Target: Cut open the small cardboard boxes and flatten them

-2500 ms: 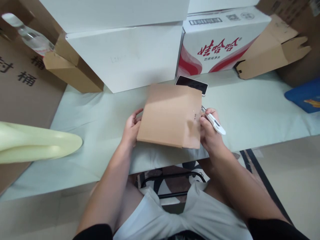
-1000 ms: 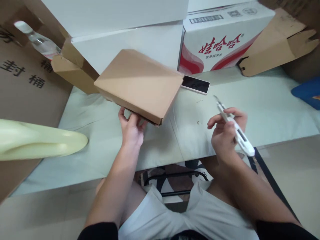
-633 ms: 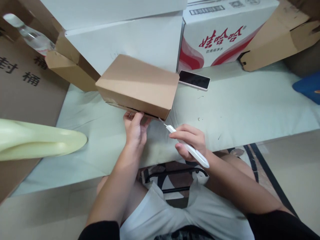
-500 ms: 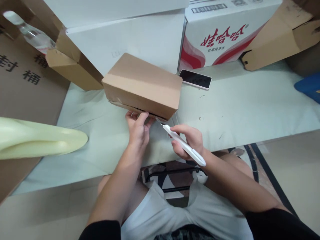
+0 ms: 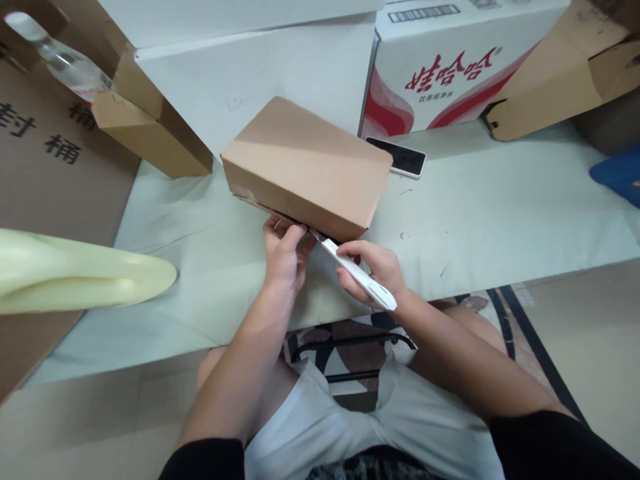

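Note:
A brown cardboard box [image 5: 305, 160] sits tilted on the cloth-covered table, a dark gap running along its lower front edge. My left hand [image 5: 284, 250] grips that lower edge, thumb on the front and the other fingers partly hidden underneath. In my right hand [image 5: 375, 267] is a white utility knife [image 5: 357, 273], held like a pen. Its blade points up and left and meets the gap beside my left thumb. How deep the tip goes is hidden.
Behind the box stand a white carton [image 5: 260, 80] and a red-and-white water carton [image 5: 445, 73]. A phone [image 5: 413, 161] lies partly behind the box. At left are a narrow open cardboard box [image 5: 165, 140], a plastic bottle [image 5: 70, 67] and a pale yellow object [image 5: 90, 273].
The cardboard box has shifted right and turned slightly, now covering part of the phone. My left hand moved right with it. The knife blade has come up against the gap.

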Demonstrator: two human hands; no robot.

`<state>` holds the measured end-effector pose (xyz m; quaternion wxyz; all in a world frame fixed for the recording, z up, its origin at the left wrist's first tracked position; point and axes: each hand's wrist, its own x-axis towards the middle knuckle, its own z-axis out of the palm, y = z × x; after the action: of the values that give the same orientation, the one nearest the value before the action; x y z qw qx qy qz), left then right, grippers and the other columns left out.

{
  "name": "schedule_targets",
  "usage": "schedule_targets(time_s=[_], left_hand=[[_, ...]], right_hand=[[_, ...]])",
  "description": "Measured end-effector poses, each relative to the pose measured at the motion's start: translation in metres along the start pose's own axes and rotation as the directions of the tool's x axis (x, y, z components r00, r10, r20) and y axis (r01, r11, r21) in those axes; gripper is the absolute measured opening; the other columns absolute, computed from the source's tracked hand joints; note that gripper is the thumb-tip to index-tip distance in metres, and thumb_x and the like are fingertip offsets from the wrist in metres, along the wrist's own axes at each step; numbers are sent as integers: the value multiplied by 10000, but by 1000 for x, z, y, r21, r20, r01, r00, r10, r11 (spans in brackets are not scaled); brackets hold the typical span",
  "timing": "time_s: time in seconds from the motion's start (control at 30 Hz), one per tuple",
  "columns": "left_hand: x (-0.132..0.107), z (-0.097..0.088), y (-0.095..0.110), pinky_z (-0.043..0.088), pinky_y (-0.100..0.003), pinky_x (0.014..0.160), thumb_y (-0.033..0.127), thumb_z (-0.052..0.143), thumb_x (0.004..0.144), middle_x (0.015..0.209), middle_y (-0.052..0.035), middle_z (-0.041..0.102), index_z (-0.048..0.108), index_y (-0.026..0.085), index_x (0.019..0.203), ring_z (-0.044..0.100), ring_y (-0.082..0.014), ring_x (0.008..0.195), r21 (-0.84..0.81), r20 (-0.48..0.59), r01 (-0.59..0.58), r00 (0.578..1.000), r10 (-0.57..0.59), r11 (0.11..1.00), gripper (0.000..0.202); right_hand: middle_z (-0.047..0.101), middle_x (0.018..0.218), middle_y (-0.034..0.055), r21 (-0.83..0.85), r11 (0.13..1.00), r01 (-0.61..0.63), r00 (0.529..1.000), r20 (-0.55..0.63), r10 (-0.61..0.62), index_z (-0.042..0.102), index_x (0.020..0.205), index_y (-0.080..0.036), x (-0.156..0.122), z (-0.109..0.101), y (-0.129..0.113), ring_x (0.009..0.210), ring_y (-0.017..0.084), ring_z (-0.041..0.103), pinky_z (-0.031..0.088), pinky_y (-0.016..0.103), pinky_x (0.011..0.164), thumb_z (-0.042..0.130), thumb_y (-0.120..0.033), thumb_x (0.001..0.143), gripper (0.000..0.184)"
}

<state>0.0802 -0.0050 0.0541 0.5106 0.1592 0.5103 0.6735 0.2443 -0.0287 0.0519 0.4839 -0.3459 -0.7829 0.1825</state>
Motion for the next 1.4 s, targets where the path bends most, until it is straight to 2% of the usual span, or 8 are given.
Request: schedule_targets(time_s=[0.3, 0.5, 0.8, 0.97, 1.07, 1.17, 1.27, 1.4], left_hand=[[-1, 1, 1, 560, -264, 639, 188, 822, 520, 1001, 20, 638, 498, 271, 972, 644, -182, 895, -4, 27, -26, 999, 26, 1000, 562], [-2, 2, 0, 566, -317, 702, 206, 820, 535, 983, 31, 590, 461, 280, 972, 640, -197, 937, -6, 14, -28, 999, 29, 1000, 570], [16, -9, 3, 566, -344, 754, 243, 806, 521, 896, 33, 573, 468, 267, 921, 609, -172, 838, -28, -85, -84, 993, 82, 996, 525], [32, -20, 7, 562, -375, 816, 319, 793, 561, 891, 28, 561, 416, 268, 874, 606, -189, 887, -37, -123, -137, 984, 131, 990, 492], [41, -29, 11, 565, -367, 830, 396, 788, 586, 883, 22, 538, 365, 252, 808, 584, -188, 888, -30, -122, -178, 977, 173, 984, 498], [44, -35, 17, 540, -314, 745, 383, 778, 572, 812, 25, 494, 376, 245, 782, 547, -172, 811, -7, -156, -206, 967, 202, 979, 473], [44, -37, 23, 478, -267, 670, 329, 778, 573, 778, 33, 502, 512, 263, 874, 544, -165, 769, 55, -144, -306, 940, 310, 951, 407], [41, -35, 34, 484, -301, 697, 326, 811, 615, 873, -5, 645, 656, 249, 1122, 622, -192, 816, 61, 51, -471, 882, 469, 880, 536]], right_hand=[[758, 775, -6, -46, 998, -34, 999, 20, 35, 684, 1027, -251, -3, 1, 2, 556, 111, 626, 502, 230, 549, 648, -301, 920, 123], [730, 837, 1, -142, 989, 45, 995, -87, -58, 676, 1035, -274, -7, 9, 6, 631, 119, 642, 473, 239, 564, 641, -191, 888, 173], [664, 792, -19, -242, 968, 72, 994, -60, -89, 675, 986, -267, -7, 6, 6, 590, 91, 583, 412, 229, 522, 605, -149, 904, 160], [569, 731, -41, -229, 970, 87, 985, -128, -118, 626, 943, -260, -5, 4, 4, 529, 84, 491, 381, 231, 481, 601, -111, 851, 177], [493, 688, -47, -210, 978, 21, 980, -188, -62, 612, 893, -259, -4, -2, 7, 505, 92, 427, 380, 239, 474, 586, -134, 836, 140], [530, 679, -40, -158, 985, -64, 962, -272, 19, 627, 905, -263, -3, -12, 15, 530, 116, 490, 441, 266, 509, 591, -230, 860, 66], [596, 669, -49, -8, 970, -245, 891, -396, 221, 637, 1015, -272, -1, -21, 26, 543, 137, 582, 493, 291, 536, 631, -387, 918, 151], [723, 732, -22, 288, 883, -371, 790, -402, 463, 586, 1136, -257, 4, -29, 39, 558, 143, 690, 512, 270, 529, 603, -633, 959, 416]])
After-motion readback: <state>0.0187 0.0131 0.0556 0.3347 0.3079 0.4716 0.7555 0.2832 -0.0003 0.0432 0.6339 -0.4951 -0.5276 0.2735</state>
